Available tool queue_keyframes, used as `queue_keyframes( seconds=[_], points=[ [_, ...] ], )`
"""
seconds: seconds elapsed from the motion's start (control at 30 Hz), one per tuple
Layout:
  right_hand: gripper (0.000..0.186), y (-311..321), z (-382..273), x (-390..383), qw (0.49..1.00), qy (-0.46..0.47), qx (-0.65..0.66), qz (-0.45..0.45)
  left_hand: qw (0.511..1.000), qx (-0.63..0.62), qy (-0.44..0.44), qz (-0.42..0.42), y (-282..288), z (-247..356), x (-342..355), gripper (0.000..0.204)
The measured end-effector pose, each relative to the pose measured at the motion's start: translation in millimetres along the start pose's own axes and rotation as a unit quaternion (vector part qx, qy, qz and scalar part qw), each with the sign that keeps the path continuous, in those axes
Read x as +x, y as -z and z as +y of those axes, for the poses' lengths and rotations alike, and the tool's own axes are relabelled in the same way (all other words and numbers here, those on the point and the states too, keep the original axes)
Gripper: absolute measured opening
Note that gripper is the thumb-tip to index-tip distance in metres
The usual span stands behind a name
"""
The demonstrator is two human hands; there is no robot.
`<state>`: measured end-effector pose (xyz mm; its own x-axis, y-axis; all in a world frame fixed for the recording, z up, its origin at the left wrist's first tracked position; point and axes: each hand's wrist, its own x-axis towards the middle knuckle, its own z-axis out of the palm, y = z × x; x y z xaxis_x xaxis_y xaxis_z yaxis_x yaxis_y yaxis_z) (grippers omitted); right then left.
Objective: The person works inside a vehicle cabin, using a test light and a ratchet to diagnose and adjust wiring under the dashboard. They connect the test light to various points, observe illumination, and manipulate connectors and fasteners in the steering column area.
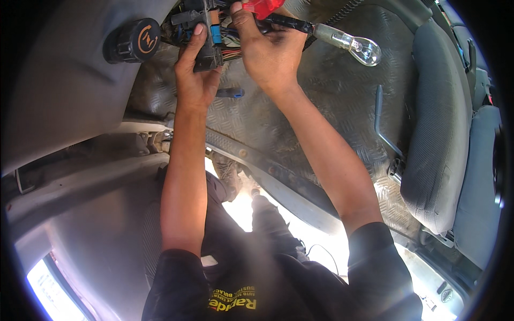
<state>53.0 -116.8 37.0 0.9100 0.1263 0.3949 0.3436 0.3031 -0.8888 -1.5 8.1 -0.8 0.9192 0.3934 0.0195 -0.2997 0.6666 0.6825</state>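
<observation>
At the top of the view my left hand [198, 75] grips a black plastic fuse box [208, 61], with the thumb along its face. Blue and orange parts show on the box, and a bundle of thin coloured wires [231, 52] runs from its right side. Close beside it, my right hand [274, 56] is closed around a test lamp. The lamp's clear glass bulb [366, 52] points right from a metal socket and a black-wrapped lead. A red clip or grip [262, 7] sticks out above the right hand; its far end is cut off by the frame.
A round black knob [140, 40] with an orange symbol juts from the grey panel on the left. Below the hands, a blue-and-grey tool handle [230, 93] lies on the textured floor mat [332, 123]. A grey seat [439, 128] and a bent metal lever [379, 115] stand right.
</observation>
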Motion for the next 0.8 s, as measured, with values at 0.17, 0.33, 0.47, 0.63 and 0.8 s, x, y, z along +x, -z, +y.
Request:
queue_keyframes(
  seconds=[0.17, 0.33, 0.47, 0.63, 0.8],
  points=[
    [0.014, 0, -10, -3, 0.997, 0.029, -0.064, 0.015, 1.000, 0.025, 0.000, 0.007, -1, 1, -2, 0.041],
    [0.013, 6, -19, 1, 0.981, 0.052, -0.186, -0.022, 0.998, 0.049, -0.034, -0.015, -6, 0, -2, 0.043],
    [0.013, 8, 8, 2, 0.988, 0.107, -0.113, -0.019, 0.997, 0.058, -0.043, -0.018, -11, -2, -3, 0.045],
    [0.016, 4, -12, 0, 0.987, 0.061, -0.147, -0.034, 0.997, 0.051, -0.055, -0.023, -6, -2, -2, 0.045],
    [0.017, 3, -1, 1, 0.989, 0.098, -0.115, 0.009, 0.997, 0.061, -0.047, -0.019, -7, -1, -3, 0.044]
  ],
)
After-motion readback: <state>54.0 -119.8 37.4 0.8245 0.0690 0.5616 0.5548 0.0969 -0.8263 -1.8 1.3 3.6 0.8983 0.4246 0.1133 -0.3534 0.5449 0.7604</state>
